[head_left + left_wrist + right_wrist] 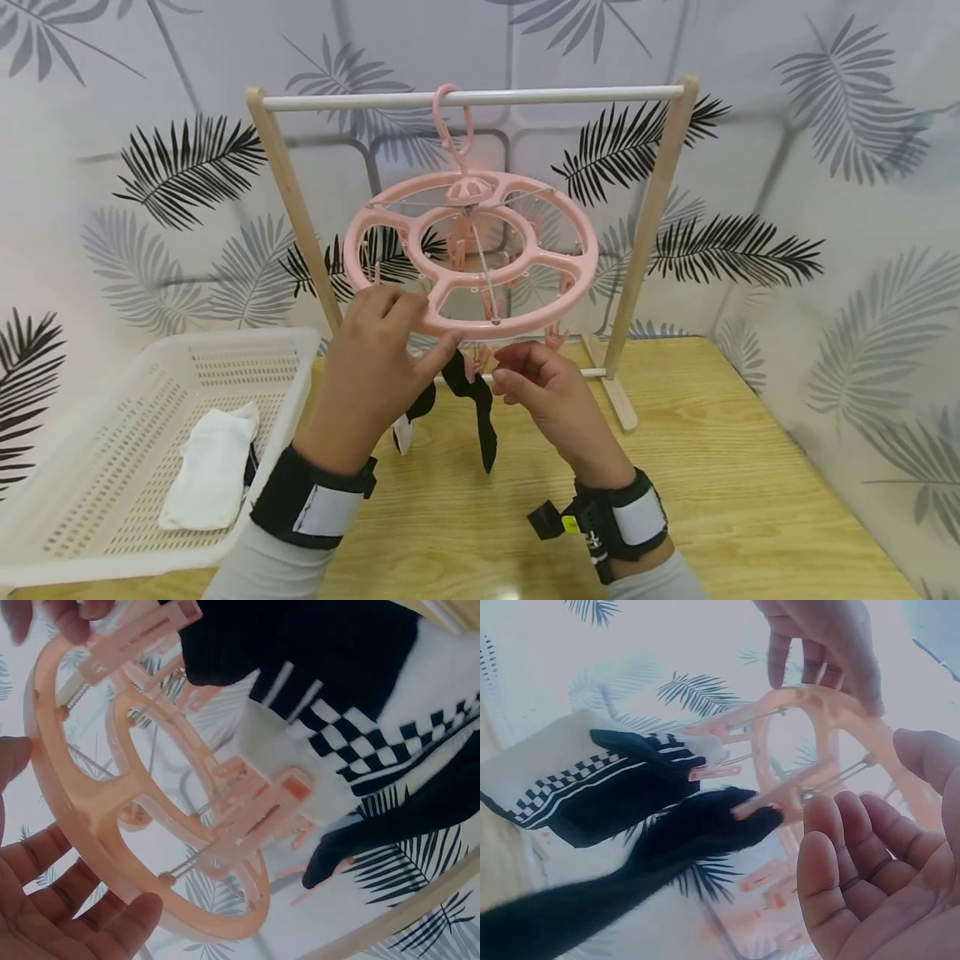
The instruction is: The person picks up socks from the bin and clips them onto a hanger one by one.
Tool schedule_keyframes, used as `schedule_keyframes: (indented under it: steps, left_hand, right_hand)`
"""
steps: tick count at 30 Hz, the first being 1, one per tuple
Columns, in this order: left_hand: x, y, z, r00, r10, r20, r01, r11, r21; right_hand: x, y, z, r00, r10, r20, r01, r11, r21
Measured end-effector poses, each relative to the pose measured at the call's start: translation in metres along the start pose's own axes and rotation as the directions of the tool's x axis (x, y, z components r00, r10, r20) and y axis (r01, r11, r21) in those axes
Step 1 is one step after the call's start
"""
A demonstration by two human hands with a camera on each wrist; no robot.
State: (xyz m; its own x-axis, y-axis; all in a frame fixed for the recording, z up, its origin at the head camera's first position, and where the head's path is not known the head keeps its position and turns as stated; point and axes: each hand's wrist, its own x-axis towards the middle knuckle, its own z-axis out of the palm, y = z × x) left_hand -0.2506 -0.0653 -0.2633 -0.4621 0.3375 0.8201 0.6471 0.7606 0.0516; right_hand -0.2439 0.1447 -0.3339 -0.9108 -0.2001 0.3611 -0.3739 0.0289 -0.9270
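A pink round clip hanger [517,323] hangs by its hook from a white rod. My left hand [367,375] holds its near left rim, thumb on one side and fingers on the other. A black sock [483,421] dangles beneath, gripped near its top by a pink clip [769,795]. Beside it, another clip holds a black-and-white checkered sock [360,742], mostly hidden behind my left hand in the head view. Close to the black sock's clip, my right hand [551,400] has loosely bent fingers and nothing between them.
A wooden rack with a white rod [562,95] stands on the wood-grain table [697,467]. To the left is a white perforated basket [303,367], where a white sock [210,471] lies beside something dark. Leaf-patterned wall covering [862,250] rises behind.
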Motion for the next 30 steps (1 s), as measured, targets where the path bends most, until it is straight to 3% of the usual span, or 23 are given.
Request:
schedule_keyframes:
  steps: [6, 10, 16, 20, 23, 30]
  left_hand:
    - [0.001, -0.004, 0.0, 1.0, -0.003, 0.02, 0.003, 1.0, 0.012]
    - [0.0, -0.007, 0.001, 0.999, -0.009, 0.037, 0.008, 1.0, 0.015]
    - [-0.001, -0.013, 0.0, 0.999, 0.014, 0.047, -0.014, 1.0, 0.002]
    - [-0.001, -0.016, -0.001, 0.998, 0.029, 0.06, -0.029, 1.0, 0.001]
    - [-0.002, -0.019, 0.0, 0.997, 0.032, 0.075, -0.033, 0.999, 0.008]
    - [0.0, -0.025, -0.004, 0.994, 0.031, 0.108, -0.034, 0.999, 0.026]
  right_hand:
    - [-0.003, -0.007, -0.01, 0.999, -0.004, -0.044, 0.004, 1.0, 0.001]
    - [-0.005, -0.011, -0.021, 0.989, -0.047, -0.143, 0.051, 0.998, 0.024]
    - [-0.008, -0.011, -0.046, 0.922, -0.111, -0.371, 0.146, 0.987, 0.07]
    - [-0.005, -0.005, -0.054, 0.893, -0.076, -0.445, 0.103, 0.994, 0.038]
    - [-0.003, -0.002, -0.053, 0.899, -0.045, -0.436, 0.041, 0.999, -0.018]
    - [0.001, 0.002, -0.048, 0.959, -0.048, -0.281, 0.034, 0.998, -0.054]
